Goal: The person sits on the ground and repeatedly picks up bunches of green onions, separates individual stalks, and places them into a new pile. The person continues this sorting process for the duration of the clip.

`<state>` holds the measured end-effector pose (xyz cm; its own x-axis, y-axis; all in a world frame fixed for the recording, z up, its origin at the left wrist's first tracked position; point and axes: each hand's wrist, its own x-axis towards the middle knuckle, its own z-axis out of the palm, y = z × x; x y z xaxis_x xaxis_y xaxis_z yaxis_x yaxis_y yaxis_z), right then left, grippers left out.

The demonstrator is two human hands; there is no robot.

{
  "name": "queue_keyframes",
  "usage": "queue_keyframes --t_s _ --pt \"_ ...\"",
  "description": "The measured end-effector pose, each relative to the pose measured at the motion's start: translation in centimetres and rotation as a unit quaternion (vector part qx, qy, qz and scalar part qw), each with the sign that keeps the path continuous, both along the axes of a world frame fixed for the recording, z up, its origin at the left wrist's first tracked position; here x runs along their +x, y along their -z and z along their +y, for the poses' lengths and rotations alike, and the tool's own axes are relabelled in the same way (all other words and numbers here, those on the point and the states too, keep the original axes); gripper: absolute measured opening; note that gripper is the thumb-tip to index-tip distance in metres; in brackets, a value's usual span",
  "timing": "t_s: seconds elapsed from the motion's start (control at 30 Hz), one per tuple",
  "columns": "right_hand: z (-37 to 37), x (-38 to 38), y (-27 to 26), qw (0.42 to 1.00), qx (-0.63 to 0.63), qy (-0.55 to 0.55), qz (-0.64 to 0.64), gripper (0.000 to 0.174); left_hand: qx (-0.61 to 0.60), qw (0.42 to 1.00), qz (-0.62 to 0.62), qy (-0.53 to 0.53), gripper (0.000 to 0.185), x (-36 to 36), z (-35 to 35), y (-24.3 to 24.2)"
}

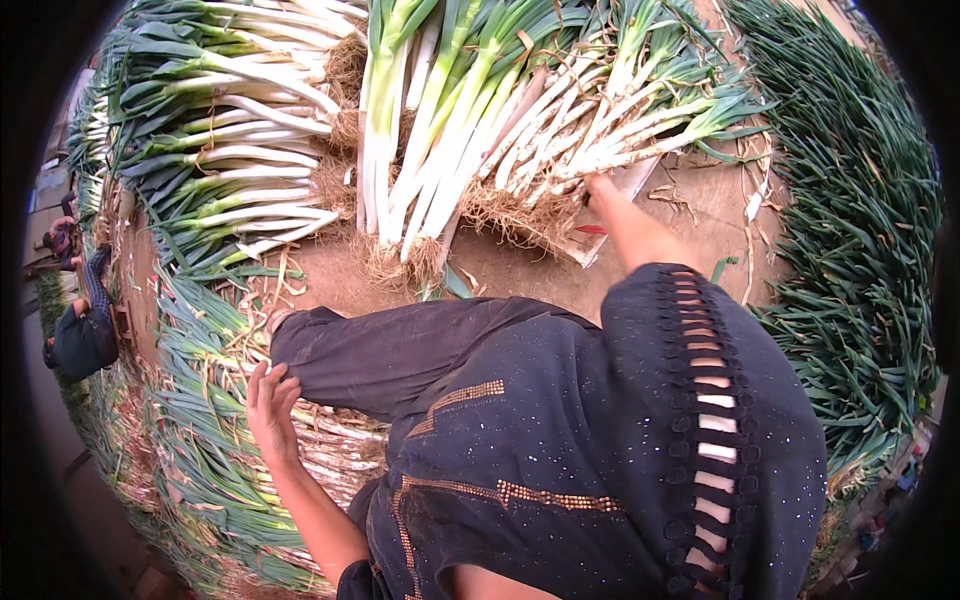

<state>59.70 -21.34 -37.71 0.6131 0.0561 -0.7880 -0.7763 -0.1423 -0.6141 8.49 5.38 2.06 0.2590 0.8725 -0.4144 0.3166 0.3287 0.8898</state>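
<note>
My right hand (600, 193) reaches to the root end of a pile of unpeeled leeks or large green onions (570, 135); its fingers are partly hidden by the stalks, so its hold is unclear. Under that pile shows the edge of a flat board or sheet (592, 259). Just left of it lie thick, clean white stalks (442, 172) with their roots towards me. My left hand (274, 409) is raised beside my knee, its fingers apart and slightly curled, nothing in it. Below it are more stalks with soil on them (337, 442).
A tall stack of clean white stalks (262, 139) lies at the upper left. A dense bank of green leaves (847, 210) lines the right. Brown ground (517, 262) with dry leaf scraps shows before me. Another person (86, 337) bends at the far left, with a further person above.
</note>
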Motion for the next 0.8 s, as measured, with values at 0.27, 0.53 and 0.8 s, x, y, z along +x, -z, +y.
queue_keyframes --t_s 0.27,0.53,0.8 --pt "1.3 -8.1 -3.3 0.985 -0.161 -0.060 0.023 0.033 -0.069 0.996 0.004 -0.064 0.047 -5.3 -1.9 3.6" --pt "-1.8 -3.6 -14.2 0.996 0.002 0.088 0.010 0.017 -0.104 0.990 0.041 -0.091 0.043 -8.5 -1.8 5.9" --pt "0.2 7.0 -15.4 0.943 -0.008 0.268 -0.199 0.015 -0.112 0.990 0.062 -0.058 0.044 -9.9 -2.9 6.5"
